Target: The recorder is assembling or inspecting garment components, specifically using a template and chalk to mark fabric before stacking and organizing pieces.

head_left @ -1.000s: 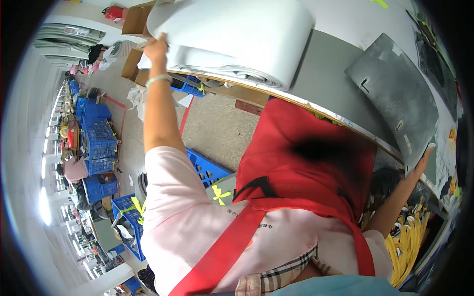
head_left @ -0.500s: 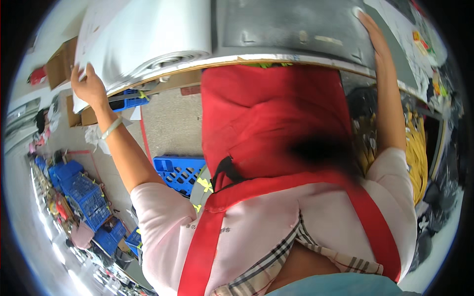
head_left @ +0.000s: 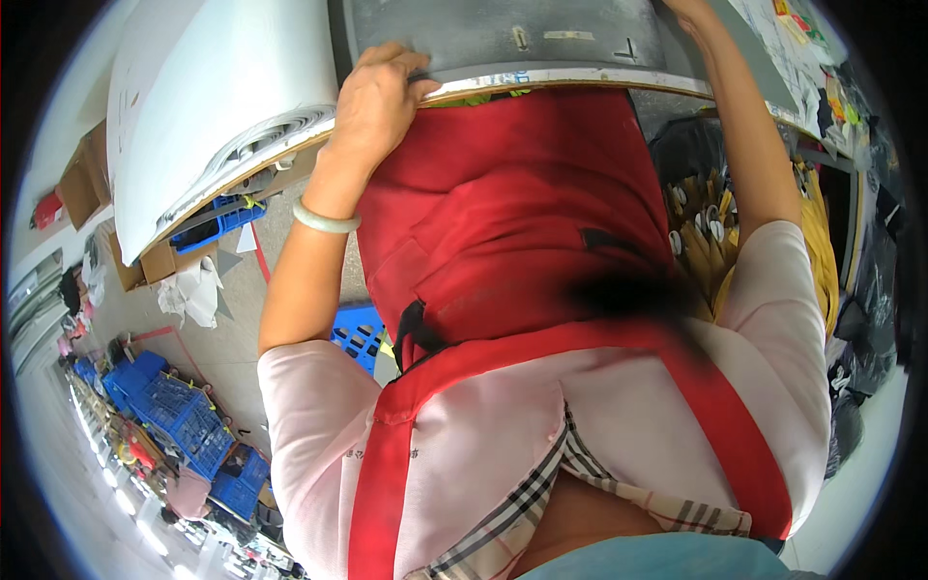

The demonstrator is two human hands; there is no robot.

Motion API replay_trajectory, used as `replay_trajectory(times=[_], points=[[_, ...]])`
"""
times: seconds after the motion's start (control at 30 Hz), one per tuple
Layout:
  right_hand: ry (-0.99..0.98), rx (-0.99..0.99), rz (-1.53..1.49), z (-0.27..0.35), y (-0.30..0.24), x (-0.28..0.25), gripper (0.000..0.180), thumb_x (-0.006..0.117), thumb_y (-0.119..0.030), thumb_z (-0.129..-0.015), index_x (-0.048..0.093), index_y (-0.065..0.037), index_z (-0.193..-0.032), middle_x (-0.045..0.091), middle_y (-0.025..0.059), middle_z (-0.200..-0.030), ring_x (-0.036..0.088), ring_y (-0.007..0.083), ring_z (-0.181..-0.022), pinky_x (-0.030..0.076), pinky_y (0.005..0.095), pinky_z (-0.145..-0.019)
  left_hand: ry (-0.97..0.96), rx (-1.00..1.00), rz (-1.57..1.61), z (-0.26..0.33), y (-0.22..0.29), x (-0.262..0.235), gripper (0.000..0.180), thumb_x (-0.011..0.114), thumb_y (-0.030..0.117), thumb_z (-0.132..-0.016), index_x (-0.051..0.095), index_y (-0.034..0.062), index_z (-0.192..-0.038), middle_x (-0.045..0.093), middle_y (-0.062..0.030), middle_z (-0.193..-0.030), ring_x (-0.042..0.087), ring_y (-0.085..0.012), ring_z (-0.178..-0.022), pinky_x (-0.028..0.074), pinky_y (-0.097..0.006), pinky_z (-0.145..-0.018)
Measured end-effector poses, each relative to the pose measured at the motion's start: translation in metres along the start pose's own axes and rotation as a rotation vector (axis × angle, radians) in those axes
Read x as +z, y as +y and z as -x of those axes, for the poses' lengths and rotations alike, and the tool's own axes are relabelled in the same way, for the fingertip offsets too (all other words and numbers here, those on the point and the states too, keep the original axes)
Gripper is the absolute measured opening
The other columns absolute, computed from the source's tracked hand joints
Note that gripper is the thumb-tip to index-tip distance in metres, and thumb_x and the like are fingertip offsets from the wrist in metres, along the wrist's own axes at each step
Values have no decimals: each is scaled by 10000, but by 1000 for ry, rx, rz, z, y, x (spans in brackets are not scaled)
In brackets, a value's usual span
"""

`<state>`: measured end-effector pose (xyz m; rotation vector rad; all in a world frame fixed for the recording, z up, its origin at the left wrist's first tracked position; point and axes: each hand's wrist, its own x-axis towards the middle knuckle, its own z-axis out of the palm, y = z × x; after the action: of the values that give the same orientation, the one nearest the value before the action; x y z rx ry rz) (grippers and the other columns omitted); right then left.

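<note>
A grey flat sheet [head_left: 503, 39] lies on the table edge in front of me, above my red apron. My left hand [head_left: 375, 97], with a pale bangle on the wrist, curls its fingers over the sheet's near left edge. My right hand [head_left: 688, 10] reaches to the sheet's right end at the top of the picture and is mostly cut off there. A thick stack of white sheets [head_left: 217, 97] lies just left of my left hand.
Blue plastic crates [head_left: 179, 416] stand on the floor at the lower left, and another blue crate [head_left: 358, 333] sits by my legs. Cardboard boxes [head_left: 82, 179] stand under the white stack. Yellow bundles [head_left: 822, 251] and a dark bin [head_left: 696, 193] are at the right.
My left hand has left the far left edge of the white stack and now grips the grey sheet's near edge. My right arm stays stretched to the sheet's right end.
</note>
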<state>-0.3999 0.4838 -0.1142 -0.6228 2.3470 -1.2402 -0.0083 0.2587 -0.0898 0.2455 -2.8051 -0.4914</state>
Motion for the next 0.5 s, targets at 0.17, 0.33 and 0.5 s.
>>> replay_trajectory(times=[0.17, 0.33, 0.5], points=[[-67, -1, -65, 1, -3, 7, 228, 766, -255, -902, 715, -36, -868, 620, 3, -767, 513, 121, -685, 404, 299, -612, 5, -33, 36, 1, 4, -1, 210, 776, 154, -828, 733, 10, -975, 687, -141, -961, 646, -363, -949, 522, -432, -835], [-83, -1, -78, 0, -3, 7, 235, 765, -248, -904, 723, -18, -879, 626, 8, -767, 520, 124, -676, 414, 303, -609, 29, -48, 31, 4, 5, 2, 199, 770, 167, -845, 732, 17, -971, 686, -129, -942, 649, -352, -936, 525, -424, -816], [-73, -24, -51, 3, -7, 9, 248, 768, -254, -901, 723, -12, -872, 624, 5, -768, 521, 127, -678, 419, 300, -618, 48, -35, 0, 7, 4, 3, 191, 769, 190, -856, 734, 29, -952, 682, -113, -916, 644, -332, -916, 527, -417, -809]])
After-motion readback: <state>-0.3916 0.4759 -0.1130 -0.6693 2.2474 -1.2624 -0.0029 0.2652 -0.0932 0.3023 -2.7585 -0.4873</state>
